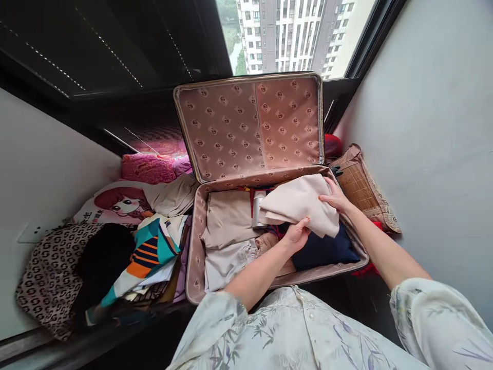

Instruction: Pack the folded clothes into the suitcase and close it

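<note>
Patterned lining covered the raised lid of the suitcase (250, 128), which lay open on a ledge beside a clothes pile (150, 257). Inside, folded garments (227, 231) filled the left half. A beige cloth (298, 203) was held over the right half, its long axis running left to right. The right hand (334, 197) pressed its far edge; the left hand (296, 234) pinched its near edge. Judged step: laying it in; next, lowering it flat.
</note>
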A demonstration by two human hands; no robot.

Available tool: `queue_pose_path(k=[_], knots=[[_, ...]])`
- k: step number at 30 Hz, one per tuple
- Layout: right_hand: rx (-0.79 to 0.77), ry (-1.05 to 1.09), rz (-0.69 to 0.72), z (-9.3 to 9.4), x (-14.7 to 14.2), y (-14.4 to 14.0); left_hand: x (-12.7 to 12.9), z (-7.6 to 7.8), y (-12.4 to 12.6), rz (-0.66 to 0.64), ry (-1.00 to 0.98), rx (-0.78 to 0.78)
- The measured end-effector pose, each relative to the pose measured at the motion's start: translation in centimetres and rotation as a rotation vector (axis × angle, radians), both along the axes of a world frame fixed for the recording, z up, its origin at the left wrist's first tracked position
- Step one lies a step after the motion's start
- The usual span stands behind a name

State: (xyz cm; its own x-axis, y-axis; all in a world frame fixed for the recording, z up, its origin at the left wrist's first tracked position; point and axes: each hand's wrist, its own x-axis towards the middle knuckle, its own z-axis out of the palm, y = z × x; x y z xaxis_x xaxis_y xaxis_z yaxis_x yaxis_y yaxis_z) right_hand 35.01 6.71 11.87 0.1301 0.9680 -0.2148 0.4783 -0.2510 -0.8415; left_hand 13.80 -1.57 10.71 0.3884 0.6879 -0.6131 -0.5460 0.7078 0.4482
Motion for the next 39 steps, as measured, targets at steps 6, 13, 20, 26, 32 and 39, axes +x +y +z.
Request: queue_pose_path(k=[6, 13, 20, 26, 32, 39], knots=[[0.041, -0.898, 0.172, -6.1, -0.4, -2.2, 0.3, -5.0, -3.6, -0.687, 0.597, 0.362], [0.037, -0.937, 0.079, -11.5, -3.1, -5.0, -2.6, -5.7, 1.9, -0.843, 1.492, 1.374], [-0.124, -0.809, 0.125, -13.6, -1.4, 2.1, 0.5, -11.6, 4.1, -1.106, 1.589, 1.348], [-0.164, -0.729, 0.097, -14.6, -1.5, 3.2, 1.5, -13.0, 3.4, -1.126, 1.545, 1.305], [-0.174, -0.648, 0.124, -15.2, -0.3, 3.8, 1.7, -13.1, 4.6, -1.128, 1.474, 1.246], [0.03, -0.793, 0.049, -12.7, -0.6, -0.1, -0.9, -7.6, 5.0, -0.958, 1.137, 1.226]])
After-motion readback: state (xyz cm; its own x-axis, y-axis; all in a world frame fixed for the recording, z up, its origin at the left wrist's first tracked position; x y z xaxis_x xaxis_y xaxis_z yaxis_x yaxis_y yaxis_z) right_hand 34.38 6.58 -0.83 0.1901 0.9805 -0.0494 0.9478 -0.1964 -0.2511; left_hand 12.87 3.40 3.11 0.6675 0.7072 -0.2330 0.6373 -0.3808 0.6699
